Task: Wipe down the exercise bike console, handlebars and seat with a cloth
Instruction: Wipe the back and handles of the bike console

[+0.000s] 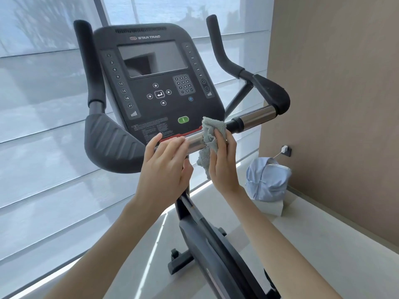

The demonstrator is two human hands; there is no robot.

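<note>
Right hand clasps cloth round handlebar — left hand grips handlebar just beside

Cloth on handlebar below console
</note>
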